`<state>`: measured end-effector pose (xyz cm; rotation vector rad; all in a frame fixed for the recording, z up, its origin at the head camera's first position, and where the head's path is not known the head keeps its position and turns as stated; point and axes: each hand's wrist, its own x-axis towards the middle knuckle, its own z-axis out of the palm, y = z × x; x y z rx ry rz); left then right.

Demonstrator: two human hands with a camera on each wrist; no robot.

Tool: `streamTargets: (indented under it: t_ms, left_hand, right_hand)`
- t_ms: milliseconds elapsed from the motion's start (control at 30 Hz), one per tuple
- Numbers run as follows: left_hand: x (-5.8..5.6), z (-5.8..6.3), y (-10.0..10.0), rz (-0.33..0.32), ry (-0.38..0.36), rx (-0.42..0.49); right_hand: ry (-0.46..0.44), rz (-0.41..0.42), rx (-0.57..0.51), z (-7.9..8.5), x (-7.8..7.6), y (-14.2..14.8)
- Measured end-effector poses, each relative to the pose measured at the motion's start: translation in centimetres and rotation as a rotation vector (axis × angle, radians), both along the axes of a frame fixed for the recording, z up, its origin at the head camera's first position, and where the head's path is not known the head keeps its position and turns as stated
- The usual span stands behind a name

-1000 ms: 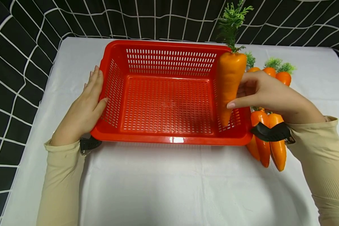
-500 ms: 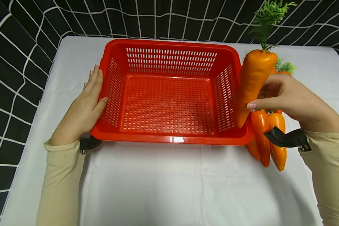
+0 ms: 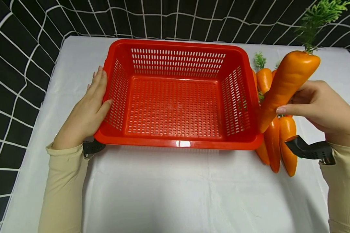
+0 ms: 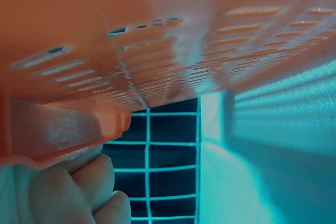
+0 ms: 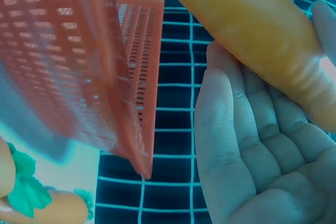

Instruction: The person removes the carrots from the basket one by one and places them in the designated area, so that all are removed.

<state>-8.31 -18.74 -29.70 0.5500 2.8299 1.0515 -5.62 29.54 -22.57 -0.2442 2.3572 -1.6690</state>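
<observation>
An orange carrot [image 3: 288,79] with a green leafy top is held in my right hand [image 3: 323,108], between thumb and fingers. It tilts with its tip down, overlapping the right rim of the red plastic basket [image 3: 178,144] in the head view. In the right wrist view the carrot [image 5: 257,30] lies across the fingers, and the basket's outer wall [image 5: 63,51] stands to the left. My left hand [image 3: 86,106] rests on the basket's left side, fingers straight along the outside and thumb on the rim. The left wrist view shows its knuckles [image 4: 79,192] under the rim.
More carrots lie on the white cloth to the basket's right: several in front [image 3: 287,142] and others behind [image 3: 263,79], partly hidden by the held one. A black panel with a white grid [image 3: 169,19] stands along the back and left.
My right hand has carried the carrot rightward, from over the inside of the basket to past its right rim, and the carrot leans more. The left hand and basket stay in place.
</observation>
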Motion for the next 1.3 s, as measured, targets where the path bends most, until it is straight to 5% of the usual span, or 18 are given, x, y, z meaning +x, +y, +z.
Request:
streamTargets:
  t_ms: [367,733,1300]
  left_hand:
    - [0.0,0.0,-0.1,-0.006,-0.002,-0.003]
    - [0.0,0.0,0.0,-0.005,-0.003,-0.002]
    - [0.0,0.0,-0.1,-0.006,-0.006,-0.003]
  right_hand:
    - [0.035,-0.008,-0.303,-1.1,1.5,2.2]
    - [0.144,-0.037,-0.308,-1.6,2.8,4.0]
    - [0.062,-0.072,-0.365,-3.3,5.6,8.4]
